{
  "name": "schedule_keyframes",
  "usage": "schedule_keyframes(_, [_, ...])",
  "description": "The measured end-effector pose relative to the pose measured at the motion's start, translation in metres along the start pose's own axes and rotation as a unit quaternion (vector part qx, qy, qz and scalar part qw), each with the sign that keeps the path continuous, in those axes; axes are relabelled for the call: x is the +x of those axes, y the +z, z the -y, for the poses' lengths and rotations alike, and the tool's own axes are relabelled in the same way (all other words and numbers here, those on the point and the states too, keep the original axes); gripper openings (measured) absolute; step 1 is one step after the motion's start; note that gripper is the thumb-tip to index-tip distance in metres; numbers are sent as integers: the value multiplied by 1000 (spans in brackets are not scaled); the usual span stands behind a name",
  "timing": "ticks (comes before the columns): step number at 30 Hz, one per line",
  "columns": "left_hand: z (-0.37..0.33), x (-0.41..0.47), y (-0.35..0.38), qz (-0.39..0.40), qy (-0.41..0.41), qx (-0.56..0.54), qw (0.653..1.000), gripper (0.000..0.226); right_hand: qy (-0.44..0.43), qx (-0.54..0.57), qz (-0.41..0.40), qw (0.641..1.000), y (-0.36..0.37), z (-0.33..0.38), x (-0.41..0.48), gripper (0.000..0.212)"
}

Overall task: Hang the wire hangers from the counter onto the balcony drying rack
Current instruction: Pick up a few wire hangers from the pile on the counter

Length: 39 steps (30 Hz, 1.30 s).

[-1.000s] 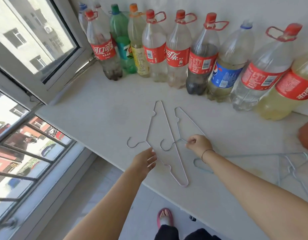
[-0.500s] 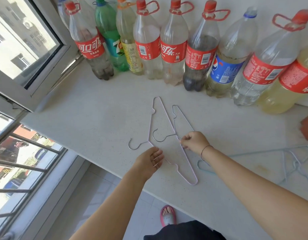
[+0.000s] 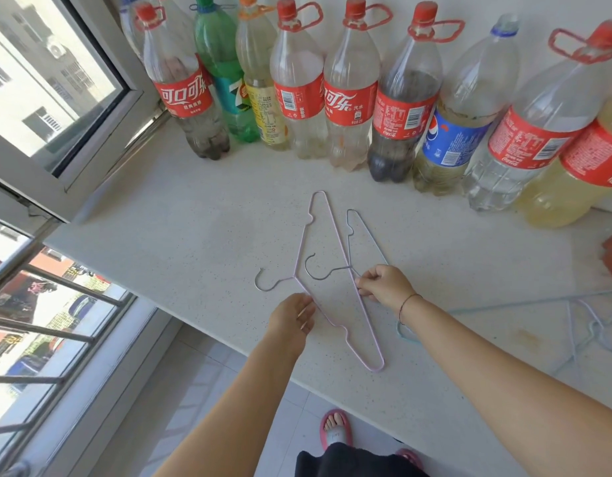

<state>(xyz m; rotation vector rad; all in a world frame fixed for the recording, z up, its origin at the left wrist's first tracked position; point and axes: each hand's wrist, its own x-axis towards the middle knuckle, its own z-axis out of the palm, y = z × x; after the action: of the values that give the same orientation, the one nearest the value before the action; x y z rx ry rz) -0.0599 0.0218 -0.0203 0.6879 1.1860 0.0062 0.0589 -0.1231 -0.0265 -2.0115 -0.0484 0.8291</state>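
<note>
Pinching the grey hanger (image 3: 348, 242) at its neck, the right hand (image 3: 387, 284) has thumb and fingertips clamped on the wire just behind the hook. That is probably the spot where it lifts level and comes free of the pink hanger (image 3: 367, 318), whose long bar crosses just left of those fingers. The left hand (image 3: 294, 316) curls over the pink wire below its neck; whether its fingers grip I cannot tell. Both hangers lie flat on the counter (image 3: 194, 235), more hangers (image 3: 590, 325) lie well right of the right fingers, and no drying rack shows.
</note>
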Motion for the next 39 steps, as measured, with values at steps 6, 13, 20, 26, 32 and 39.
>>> schedule_keyframes(6, [-8,1,-5,51,-22,28,998,20,-2,10,4,1000,0,-2,-1,13])
schedule_keyframes(13, [-17,-14,10,185,2,-13,983,25,-11,58,-4,998,0,7,-9,10])
schedule_keyframes(20, [-33,-39,28,194,23,-7,981,18,-32,160,-1,987,-14,35,-20,9])
schedule_keyframes(26, [-34,-71,29,188,42,-69,979,15,-34,260,49,964,-30,58,-40,9])
schedule_keyframes(32, [-24,-120,18,214,94,-104,967,11,-54,322,151,933,-35,71,-79,26])
schedule_keyframes(39, [-27,-206,-12,171,211,-101,957,15,-80,350,309,881,-30,110,-149,25])
